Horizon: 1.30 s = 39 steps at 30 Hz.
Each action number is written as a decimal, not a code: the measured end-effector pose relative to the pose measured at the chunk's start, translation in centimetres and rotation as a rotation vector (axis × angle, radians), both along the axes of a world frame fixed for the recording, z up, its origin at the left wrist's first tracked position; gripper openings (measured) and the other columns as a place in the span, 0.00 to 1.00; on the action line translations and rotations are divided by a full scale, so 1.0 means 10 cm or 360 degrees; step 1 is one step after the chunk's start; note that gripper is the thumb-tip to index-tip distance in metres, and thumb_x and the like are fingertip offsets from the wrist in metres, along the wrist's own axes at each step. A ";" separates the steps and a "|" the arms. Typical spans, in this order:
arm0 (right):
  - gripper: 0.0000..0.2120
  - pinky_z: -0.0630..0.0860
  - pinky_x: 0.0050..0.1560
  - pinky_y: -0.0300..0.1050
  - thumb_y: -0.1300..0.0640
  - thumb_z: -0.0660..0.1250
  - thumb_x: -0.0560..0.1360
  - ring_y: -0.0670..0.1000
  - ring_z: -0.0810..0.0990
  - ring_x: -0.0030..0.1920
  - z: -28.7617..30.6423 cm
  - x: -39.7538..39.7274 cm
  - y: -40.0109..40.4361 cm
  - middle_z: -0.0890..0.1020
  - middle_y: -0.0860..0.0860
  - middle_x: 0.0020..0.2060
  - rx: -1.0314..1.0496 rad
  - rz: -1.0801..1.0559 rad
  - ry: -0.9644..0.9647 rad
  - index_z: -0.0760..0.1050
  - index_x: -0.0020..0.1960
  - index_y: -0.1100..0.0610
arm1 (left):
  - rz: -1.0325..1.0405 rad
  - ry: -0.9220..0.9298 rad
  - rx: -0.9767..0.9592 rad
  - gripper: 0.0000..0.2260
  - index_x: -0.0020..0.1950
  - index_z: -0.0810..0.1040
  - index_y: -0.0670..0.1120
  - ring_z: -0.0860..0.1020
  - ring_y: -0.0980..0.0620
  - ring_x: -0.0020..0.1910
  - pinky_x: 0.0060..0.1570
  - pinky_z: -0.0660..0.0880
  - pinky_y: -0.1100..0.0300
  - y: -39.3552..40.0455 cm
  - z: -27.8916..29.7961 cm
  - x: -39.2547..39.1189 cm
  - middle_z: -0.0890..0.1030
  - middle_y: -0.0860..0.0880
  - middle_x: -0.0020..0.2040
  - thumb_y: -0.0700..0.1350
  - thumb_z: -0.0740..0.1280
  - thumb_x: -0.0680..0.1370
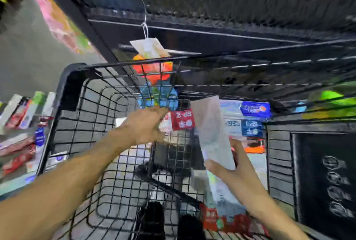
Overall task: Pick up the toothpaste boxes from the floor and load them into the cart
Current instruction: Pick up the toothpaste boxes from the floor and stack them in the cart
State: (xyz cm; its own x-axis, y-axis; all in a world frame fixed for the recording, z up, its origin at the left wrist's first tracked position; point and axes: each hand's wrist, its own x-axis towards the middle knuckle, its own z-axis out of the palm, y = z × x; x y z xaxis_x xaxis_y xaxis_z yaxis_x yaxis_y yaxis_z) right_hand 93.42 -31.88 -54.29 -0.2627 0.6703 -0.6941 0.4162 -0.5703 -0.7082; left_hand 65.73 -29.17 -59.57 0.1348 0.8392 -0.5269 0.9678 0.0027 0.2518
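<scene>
Toothpaste boxes show in three places in the head view: a red-and-white box [178, 121] at the fingertips of the left hand [142, 124], a pale long box [212, 133] in the right hand [233, 170], and a loose heap of boxes on the floor [21, 124] at the left edge, outside the cart. The black wire cart [86, 124] fills the middle of the frame, seen from above, its rim curving round at the upper left. The left forearm reaches in over the cart's near side, and the left grip is closed round the near end of the red-and-white box, fingers curled over its top; the box sits above the wire floor near the far wall. The right grip pinches the pale long box near its lower end, thumb on the near face and fingers behind, so the box stands nearly upright and tilted a little to the left, over the right part of the basket. More boxes lie inside the cart: a blue-and-white one [250, 118] against the far right side, and a red-and-white one [221, 214] at the near right corner, below the right wrist. A paper tag [149, 47] hangs on a wire hook from the dark shelving [231, 28] beyond the cart, with a bright orange and blue package [156, 85] just below it. Motion blur softens the whole frame, so print on the boxes is mostly unreadable
</scene>
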 end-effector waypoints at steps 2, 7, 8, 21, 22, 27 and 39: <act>0.26 0.73 0.39 0.29 0.46 0.77 0.64 0.33 0.79 0.44 -0.12 0.01 -0.04 0.80 0.36 0.47 -0.0038 -0.0016 -0.0010 0.69 0.58 0.44 | -0.0146 0.0082 0.0041 0.33 0.79 0.59 0.52 0.76 0.44 0.64 0.47 0.72 0.54 0.12 -0.15 0.01 0.73 0.48 0.71 0.56 0.68 0.77; 0.33 0.79 0.43 0.43 0.40 0.80 0.56 0.44 0.84 0.46 -0.31 0.13 -0.21 0.84 0.44 0.48 -0.0214 -0.0044 -0.0023 0.72 0.58 0.41 | -0.0303 0.0325 0.0208 0.34 0.80 0.58 0.49 0.75 0.42 0.65 0.55 0.74 0.50 0.30 -0.31 -0.03 0.71 0.46 0.67 0.59 0.66 0.78; 0.32 0.80 0.46 0.46 0.39 0.79 0.55 0.45 0.85 0.46 -0.32 0.14 -0.24 0.84 0.42 0.48 -0.0242 -0.0034 -0.0014 0.73 0.56 0.38 | -0.0335 0.0376 0.0246 0.35 0.80 0.57 0.49 0.74 0.43 0.65 0.57 0.73 0.51 0.30 -0.33 -0.02 0.71 0.47 0.67 0.59 0.65 0.78; 0.28 0.77 0.43 0.41 0.44 0.76 0.60 0.39 0.83 0.43 -0.20 -0.07 -0.28 0.82 0.32 0.45 -0.0265 0.0040 0.0079 0.71 0.58 0.38 | -0.0395 0.0714 0.0574 0.39 0.80 0.59 0.47 0.66 0.44 0.71 0.70 0.60 0.44 -0.14 -0.58 -0.21 0.68 0.46 0.75 0.45 0.74 0.72; 0.29 0.77 0.43 0.41 0.44 0.75 0.60 0.38 0.83 0.44 -0.20 -0.08 -0.28 0.82 0.31 0.45 -0.0251 0.0051 0.0090 0.71 0.59 0.39 | -0.0377 0.0727 0.0617 0.40 0.78 0.63 0.46 0.67 0.43 0.70 0.69 0.61 0.44 -0.16 -0.57 -0.23 0.69 0.45 0.74 0.43 0.76 0.69; 0.23 0.79 0.49 0.39 0.47 0.72 0.69 0.44 0.83 0.55 -0.23 -0.06 -0.28 0.83 0.40 0.54 -0.0140 0.0140 0.0216 0.69 0.62 0.38 | -0.0181 0.0621 0.0662 0.39 0.75 0.68 0.46 0.70 0.40 0.68 0.67 0.63 0.45 -0.22 -0.31 -0.26 0.74 0.42 0.68 0.44 0.79 0.66; 0.23 0.73 0.42 0.32 0.48 0.75 0.73 0.32 0.78 0.47 -0.40 -0.61 -0.12 0.77 0.35 0.52 0.0304 0.0500 -0.0028 0.63 0.58 0.37 | 0.0338 0.0491 0.0954 0.35 0.81 0.57 0.40 0.54 0.41 0.81 0.77 0.56 0.38 -0.95 0.97 -0.89 0.56 0.40 0.82 0.58 0.61 0.80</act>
State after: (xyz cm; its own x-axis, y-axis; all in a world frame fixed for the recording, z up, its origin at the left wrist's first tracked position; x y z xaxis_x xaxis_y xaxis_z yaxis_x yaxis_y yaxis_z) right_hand 87.34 -33.03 -58.28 -0.4652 0.6767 -0.5706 0.5630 -0.2713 -0.7807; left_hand 56.84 -38.65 -49.83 -0.1451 0.9883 0.0463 0.9891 0.1460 -0.0167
